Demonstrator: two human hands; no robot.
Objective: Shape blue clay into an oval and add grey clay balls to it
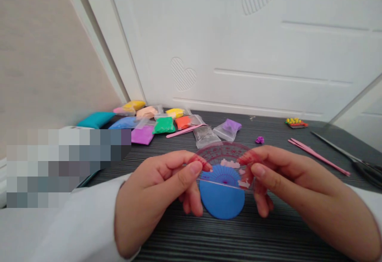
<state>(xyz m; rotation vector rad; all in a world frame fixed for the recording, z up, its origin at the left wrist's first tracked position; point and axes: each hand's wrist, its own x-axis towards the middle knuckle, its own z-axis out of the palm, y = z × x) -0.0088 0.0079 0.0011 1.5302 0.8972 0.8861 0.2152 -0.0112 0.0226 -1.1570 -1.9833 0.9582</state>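
A see-through reddish protractor (pixel 223 150) with printed markings is held level between my two hands. My left hand (pixel 167 186) pinches its left end between thumb and fingers. At the other end, my right hand (pixel 286 178) grips it the same way. Behind and below the protractor lies a flat round blue clay disc (pixel 222 204) on the dark table; its upper half shows through the plastic. Whether the protractor touches the disc, I cannot tell.
Several bags of coloured clay, among them a green one (pixel 164 125), lie at the back left. A pink clay tool (pixel 185 131) rests near them. To the right are a small purple clay piece (pixel 260 140), pink tweezers (pixel 319 157), scissors (pixel 352 156) and a yellow-dotted clay piece (pixel 295 123).
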